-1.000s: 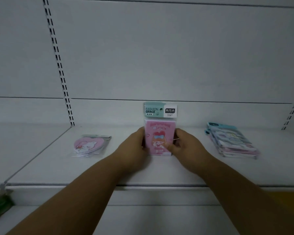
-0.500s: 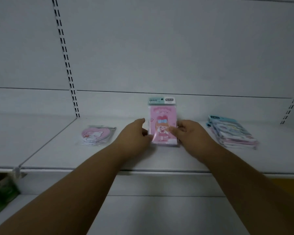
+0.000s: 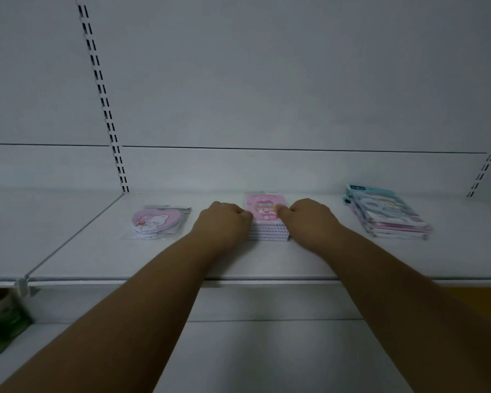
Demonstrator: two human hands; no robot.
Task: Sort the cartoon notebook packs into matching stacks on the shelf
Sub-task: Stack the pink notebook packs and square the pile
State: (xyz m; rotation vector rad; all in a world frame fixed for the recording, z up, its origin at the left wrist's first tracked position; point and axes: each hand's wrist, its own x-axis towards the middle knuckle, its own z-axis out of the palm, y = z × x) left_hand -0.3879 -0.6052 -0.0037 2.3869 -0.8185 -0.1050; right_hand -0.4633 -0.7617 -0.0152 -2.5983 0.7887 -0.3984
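Fingers curled on both sides: the left hand (image 3: 224, 222) and the right hand (image 3: 309, 219) are knuckled in against the two flanks of the pink notebook stack (image 3: 267, 222), thumbs tipped onto the top cover, squeezing it square. That is a clamp from either side, and my read is it's there to true up the edges so the packs sit flush one over another.

Nearest us, both forearms reach over the front edge of the shelf (image 3: 267, 268). Down at the lower left, on the level below, a green roll-like item (image 3: 0, 321) sits half out of frame; too dim to name.

Moving back, the pink stack lies flat mid-shelf, well behind the front edge and close to the back wall. I count roughly five spiral-edged layers along its near side, though blur makes that a soft number. The girl-print cover faces up, which keeps the design readable for matching.

Left of it, near the divider rail, lies the heart-shaped bear pack (image 3: 156, 221), one clear sleeve, apparently holding a few heart pads. Right of centre, well apart from the hands, sits the blue-and-pink stack (image 3: 389, 217), several packs deep, fanned slightly askew, its count unclear.

Three separate groups, one per design; the sort looks nearly done.
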